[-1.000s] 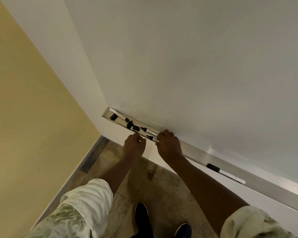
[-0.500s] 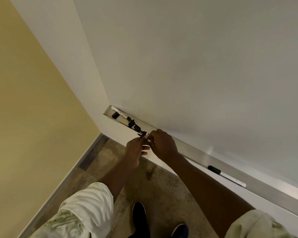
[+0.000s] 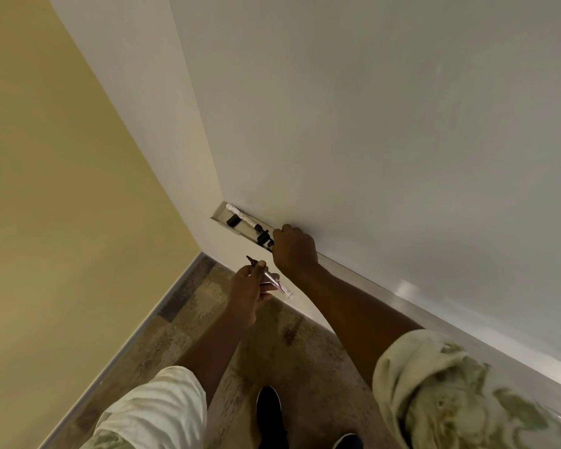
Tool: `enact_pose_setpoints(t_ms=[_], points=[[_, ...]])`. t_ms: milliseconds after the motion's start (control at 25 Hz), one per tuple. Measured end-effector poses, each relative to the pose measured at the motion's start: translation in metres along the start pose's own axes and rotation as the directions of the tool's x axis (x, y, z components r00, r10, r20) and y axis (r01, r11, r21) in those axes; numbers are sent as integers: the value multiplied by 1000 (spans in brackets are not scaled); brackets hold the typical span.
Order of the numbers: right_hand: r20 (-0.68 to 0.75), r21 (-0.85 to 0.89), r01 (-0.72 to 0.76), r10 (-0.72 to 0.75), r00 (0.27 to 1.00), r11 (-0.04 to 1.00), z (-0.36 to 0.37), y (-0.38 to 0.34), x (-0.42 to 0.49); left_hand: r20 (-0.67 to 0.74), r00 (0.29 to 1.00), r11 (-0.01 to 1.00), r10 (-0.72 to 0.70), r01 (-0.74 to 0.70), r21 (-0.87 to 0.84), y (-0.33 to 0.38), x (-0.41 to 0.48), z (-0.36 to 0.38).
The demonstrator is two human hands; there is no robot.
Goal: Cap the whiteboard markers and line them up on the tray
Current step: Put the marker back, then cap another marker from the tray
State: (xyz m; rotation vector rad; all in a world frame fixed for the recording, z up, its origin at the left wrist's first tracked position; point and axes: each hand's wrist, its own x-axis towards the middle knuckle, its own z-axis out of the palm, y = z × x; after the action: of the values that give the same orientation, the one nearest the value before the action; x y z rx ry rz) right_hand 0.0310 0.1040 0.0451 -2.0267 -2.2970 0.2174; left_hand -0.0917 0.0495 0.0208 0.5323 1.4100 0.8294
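You get a single wide-angle view, shot from your own head and aimed forward and steeply down along the whiteboard (image 3: 386,124), which fills the upper right at close range. The marker tray (image 3: 363,273) runs diagonally from mid-frame to the lower right edge. Both hands sit near centre, forearms and sleeves at the bottom, with the floor (image 3: 208,306) and a yellow wall (image 3: 46,189) to your left.

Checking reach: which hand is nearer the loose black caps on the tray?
Right. The right hand is over the tray, at the loose black caps. The left hand is below the tray, off it, holding an uncapped marker.
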Motion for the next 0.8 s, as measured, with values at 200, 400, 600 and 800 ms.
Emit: enact_pose_setpoints(t_ms=[200,400,600,800], points=[[-1,-139,15,-15,1000,990,10,-7,7,-30,999,997,45,-43,70,1,-10,-16],[-83,-192,-18,2,997,981,3,-9,-2,-71,995,987,72,-60,149,4,-18,-16],[-209,205,-32,76,975,978,-31,7,-28,-46,984,945,170,-149,292,23,-36,1],[25,845,-183,305,952,503,-88,47,-100,217,915,762,339,-403,508,51,-81,16]])
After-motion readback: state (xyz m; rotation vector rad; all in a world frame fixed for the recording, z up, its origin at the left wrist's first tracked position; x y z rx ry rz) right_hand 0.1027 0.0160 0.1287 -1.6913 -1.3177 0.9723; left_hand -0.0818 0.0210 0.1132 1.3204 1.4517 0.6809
